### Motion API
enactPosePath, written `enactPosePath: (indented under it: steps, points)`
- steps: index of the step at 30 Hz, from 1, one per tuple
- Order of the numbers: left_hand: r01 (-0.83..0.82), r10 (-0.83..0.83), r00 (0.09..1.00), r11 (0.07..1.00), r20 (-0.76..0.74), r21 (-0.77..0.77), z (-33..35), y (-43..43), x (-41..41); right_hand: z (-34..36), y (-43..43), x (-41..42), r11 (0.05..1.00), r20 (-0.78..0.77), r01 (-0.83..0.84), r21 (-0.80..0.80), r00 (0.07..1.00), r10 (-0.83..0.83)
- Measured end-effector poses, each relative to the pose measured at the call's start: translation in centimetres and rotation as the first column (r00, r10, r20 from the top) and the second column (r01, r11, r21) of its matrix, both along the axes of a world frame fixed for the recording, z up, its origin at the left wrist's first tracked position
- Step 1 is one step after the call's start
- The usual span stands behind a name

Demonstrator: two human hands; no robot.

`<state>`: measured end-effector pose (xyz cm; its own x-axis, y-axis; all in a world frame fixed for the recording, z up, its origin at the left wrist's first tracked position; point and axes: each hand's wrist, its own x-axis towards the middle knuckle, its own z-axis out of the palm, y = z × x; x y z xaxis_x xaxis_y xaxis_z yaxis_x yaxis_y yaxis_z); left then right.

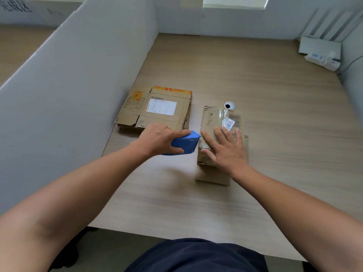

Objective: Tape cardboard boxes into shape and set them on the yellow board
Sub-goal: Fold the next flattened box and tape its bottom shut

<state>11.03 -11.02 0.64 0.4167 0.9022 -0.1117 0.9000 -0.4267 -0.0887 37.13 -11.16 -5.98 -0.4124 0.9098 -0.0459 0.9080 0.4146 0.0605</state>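
Observation:
A small folded-up cardboard box [214, 118] stands on the wooden desk, its top covered with clear tape and a barcode label. My right hand [225, 148] lies flat on its top with fingers spread, pressing it down. My left hand [159, 139] grips a blue tape dispenser [186, 143], whose nose touches the box's left edge. A loose flap [212, 174] of the box sticks out toward me. A stack of flattened cardboard boxes [157, 109] lies to the left. No yellow board is in view.
A white partition [78, 85] runs along the desk's left side. A round cable hole [229, 105] sits just behind the box. A white power strip [322, 60] and a white box [319, 46] lie at the far right corner.

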Motion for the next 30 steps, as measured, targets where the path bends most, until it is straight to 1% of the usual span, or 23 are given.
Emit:
enactPosePath:
  steps: [5,11,15,20,21,23,25,28,30]
  points:
    - [-0.063,0.063,0.998,0.998,-0.016,0.013,-0.1,-0.4,0.0,-0.1,0.1,-0.4,1.000,0.009,0.014,0.018,1.000,-0.014]
    - [-0.218,0.223,0.968,0.975,0.114,-0.054,-1.5,-1.7,-0.2,0.0,-0.5,-1.5,0.995,-0.001,0.097,-0.002,0.995,-0.097]
    - [-0.254,0.260,0.952,0.965,0.159,-0.058,-2.0,-2.1,0.1,0.3,-1.0,-1.4,0.992,-0.022,0.122,-0.022,0.992,-0.123]
    - [-0.185,0.177,0.978,0.980,0.110,0.067,-2.5,-2.8,-0.9,0.5,-1.1,-1.2,0.991,-0.027,0.125,-0.042,0.992,-0.126]
    - [-0.142,0.132,0.985,0.986,0.115,0.086,-2.4,-2.9,-1.3,0.7,-1.1,-1.1,0.992,-0.025,0.115,-0.041,0.993,-0.116]
    - [0.004,-0.012,0.997,0.993,0.072,0.119,-2.8,-3.1,-2.1,0.6,-1.0,-0.8,0.995,-0.025,0.092,-0.036,0.995,-0.093]
    - [0.070,-0.079,0.995,0.987,0.053,0.146,-3.5,-3.1,-2.2,0.6,-1.0,-0.8,0.997,-0.021,0.079,-0.019,0.997,-0.080]
    - [0.023,-0.039,0.996,0.983,0.086,0.184,-4.7,-3.1,-1.2,0.4,-1.0,-0.9,0.996,-0.029,0.084,0.000,0.996,-0.084]
    - [-0.022,0.001,0.993,0.982,0.114,0.185,-4.8,-3.3,-0.4,0.5,-1.0,-0.8,0.996,-0.013,0.088,-0.021,0.996,-0.089]
